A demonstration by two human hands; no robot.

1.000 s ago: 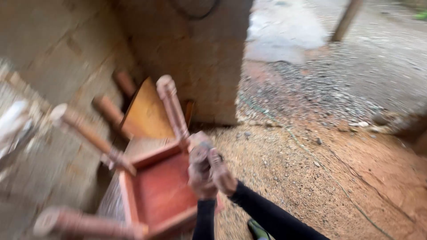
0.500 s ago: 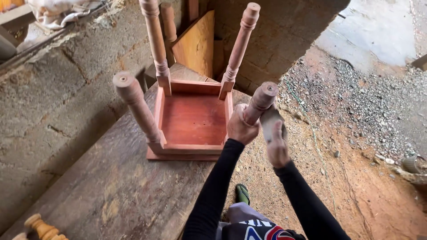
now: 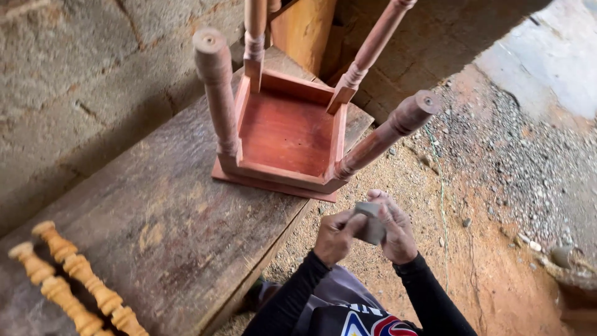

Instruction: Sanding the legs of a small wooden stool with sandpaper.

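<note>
Your fingers [image 3: 356, 225] pinch a small grey folded piece, likely sandpaper [image 3: 373, 223], between both hands. Your left hand [image 3: 334, 236] grips its left edge with thumb and fingertips pressed together; your right hand [image 3: 394, 228] wraps its right side, fingers curled over the top. Both hands sit close together, off the bench edge, above the dirt ground [image 3: 497, 261].

At 11 o'clock from the hands, a red wooden stool [image 3: 285, 134] stands upside down on the plank bench [image 3: 155, 218], its seat flat on the boards and its four turned legs pointing up. The nearest leg [image 3: 388, 132] angles toward 1 o'clock, ending just above your hands without touching them.

At 8 o'clock, well apart, two pale turned spindles [image 3: 68, 280] lie side by side on the bench. A block wall [image 3: 74, 81] runs along the bench at 10 o'clock.
</note>
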